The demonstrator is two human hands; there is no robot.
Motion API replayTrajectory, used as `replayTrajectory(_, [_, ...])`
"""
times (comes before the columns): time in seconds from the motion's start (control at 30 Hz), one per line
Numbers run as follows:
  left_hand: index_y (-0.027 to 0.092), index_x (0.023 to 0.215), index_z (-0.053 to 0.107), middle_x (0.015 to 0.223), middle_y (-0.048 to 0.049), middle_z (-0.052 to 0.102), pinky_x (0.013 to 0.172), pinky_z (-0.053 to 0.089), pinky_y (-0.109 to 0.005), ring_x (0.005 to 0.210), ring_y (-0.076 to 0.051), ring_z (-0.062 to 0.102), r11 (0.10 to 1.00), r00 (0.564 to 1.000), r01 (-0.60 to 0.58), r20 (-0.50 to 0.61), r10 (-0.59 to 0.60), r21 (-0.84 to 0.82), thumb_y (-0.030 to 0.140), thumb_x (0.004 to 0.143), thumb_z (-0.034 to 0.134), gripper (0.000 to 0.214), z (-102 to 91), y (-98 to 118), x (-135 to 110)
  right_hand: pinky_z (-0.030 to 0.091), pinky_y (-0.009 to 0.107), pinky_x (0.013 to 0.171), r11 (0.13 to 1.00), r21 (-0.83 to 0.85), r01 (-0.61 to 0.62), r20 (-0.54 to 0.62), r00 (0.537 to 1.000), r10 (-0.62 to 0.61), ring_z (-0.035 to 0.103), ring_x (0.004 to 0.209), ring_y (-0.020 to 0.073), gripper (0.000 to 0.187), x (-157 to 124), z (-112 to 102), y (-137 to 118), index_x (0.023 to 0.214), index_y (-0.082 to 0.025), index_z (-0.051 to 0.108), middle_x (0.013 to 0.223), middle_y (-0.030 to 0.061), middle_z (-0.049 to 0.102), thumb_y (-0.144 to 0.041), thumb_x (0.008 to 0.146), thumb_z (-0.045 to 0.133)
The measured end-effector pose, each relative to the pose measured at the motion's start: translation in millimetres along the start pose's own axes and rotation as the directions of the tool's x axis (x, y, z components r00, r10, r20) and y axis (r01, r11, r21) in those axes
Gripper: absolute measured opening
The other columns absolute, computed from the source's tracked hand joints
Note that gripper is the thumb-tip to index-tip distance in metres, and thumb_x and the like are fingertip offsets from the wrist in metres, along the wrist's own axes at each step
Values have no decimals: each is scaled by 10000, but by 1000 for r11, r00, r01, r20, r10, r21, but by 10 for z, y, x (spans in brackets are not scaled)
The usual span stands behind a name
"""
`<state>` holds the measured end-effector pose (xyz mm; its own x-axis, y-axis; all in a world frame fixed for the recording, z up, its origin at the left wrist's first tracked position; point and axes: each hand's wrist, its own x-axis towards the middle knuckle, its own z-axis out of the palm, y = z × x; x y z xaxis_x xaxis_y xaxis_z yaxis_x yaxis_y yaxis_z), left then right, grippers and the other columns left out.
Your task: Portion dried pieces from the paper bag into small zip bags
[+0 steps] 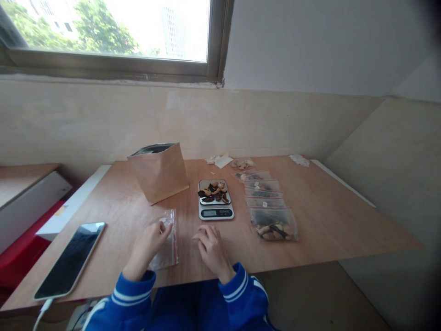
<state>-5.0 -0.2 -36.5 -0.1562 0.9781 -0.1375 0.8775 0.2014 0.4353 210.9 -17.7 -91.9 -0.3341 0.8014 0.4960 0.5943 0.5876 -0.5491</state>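
Observation:
My left hand (150,243) is over an empty clear zip bag (170,252) with red seal lines, lying flat on the table. Its fingers are curled in; whether they pinch anything is hidden. My right hand (212,250) rests loosely with fingers apart, holding nothing, just in front of a small digital scale (216,217). Dried mushroom slices (214,192), dark and tan, are heaped on the scale's plate. The display's digits are too small to read.
Behind my left hand stands an open brown kraft pouch (160,172). A phone (70,259) with a white cable lies at the left. Right of the scale, filled zip bags (275,225) overlap in a row. Crumpled tissues (220,160) are near the wall, another tissue (299,160) farther right.

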Motion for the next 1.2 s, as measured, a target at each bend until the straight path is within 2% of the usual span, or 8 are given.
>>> replayTrajectory(0.33, [179, 792, 611, 826, -129, 704, 666, 422, -349, 806, -291, 670, 959, 988, -26, 151, -18, 284, 555, 910, 324, 487, 247, 31, -221, 491, 375, 866, 998, 68, -2, 31, 1000, 0, 549, 954, 211, 344, 10, -7, -5, 941, -224, 665, 1025, 63, 588, 26, 824, 460])
replayTrajectory(0.5, [137, 947, 640, 935, -167, 703, 668, 443, -342, 855, -286, 676, 901, 974, -189, 194, 120, 391, 242, 925, 325, 332, 264, 100, -229, 484, 374, 872, 995, 101, -16, 54, 998, 11, 552, 957, 212, 330, 27, -27, -12, 945, -223, 664, 1001, 62, 599, 4, 840, 449])
replayTrajectory(0.63, [148, 921, 631, 910, -148, 707, 716, 468, -350, 873, -276, 676, 947, 953, -265, 197, 229, 182, 239, 947, 291, 353, 292, 163, -193, 475, 362, 876, 953, 265, -145, 27, 989, 143, 572, 967, 207, 263, 66, -26, -93, 1026, -232, 628, 992, 57, 620, -104, 914, 427])
replayTrajectory(0.77, [193, 977, 620, 964, -97, 706, 746, 482, -306, 868, -221, 671, 878, 880, -445, 97, 465, -177, 334, 960, 336, 317, 337, 359, -237, 504, 317, 762, 752, 531, -391, 94, 909, 406, 624, 847, 188, 188, 155, 32, -191, 1033, -216, 543, 946, 50, 641, -364, 952, 460])
replayTrajectory(0.87, [209, 882, 603, 884, -57, 687, 687, 471, -271, 772, -182, 645, 799, 844, -522, -49, 533, -298, 365, 943, 382, 278, 332, 490, -299, 502, 293, 710, 615, 672, -412, 100, 874, 476, 625, 770, 167, 235, 237, 69, -142, 941, -222, 486, 840, 18, 617, -456, 935, 463])
replayTrajectory(0.97, [211, 726, 510, 662, 0, 580, 589, 425, -242, 599, -139, 549, 801, 880, -475, -230, 416, -365, 386, 924, 377, 296, 267, 542, -311, 462, 244, 562, 517, 770, -375, 72, 855, 513, 591, 646, 142, 287, 309, 32, 30, 901, -242, 420, 725, -31, 570, -487, 861, 565])
replayTrajectory(1.07, [221, 670, 415, 582, 26, 473, 549, 385, -236, 547, -128, 467, 829, 900, -326, -417, 126, -454, 401, 908, 333, 309, 167, 568, -246, 388, 214, 448, 497, 781, -378, 52, 833, 551, 528, 525, 124, 349, 374, -111, 225, 846, -253, 375, 633, -64, 525, -500, 805, 619])
replayTrajectory(1.2, [222, 642, 379, 560, 37, 429, 534, 331, -242, 545, -128, 417, 826, 895, -241, -446, -14, -509, 422, 872, 373, 305, 73, 630, -51, 502, 269, 615, 742, 594, -310, -15, 918, 396, 615, 742, 159, 262, 495, -412, 431, 896, -222, 497, 849, 24, 625, -459, 843, 595])
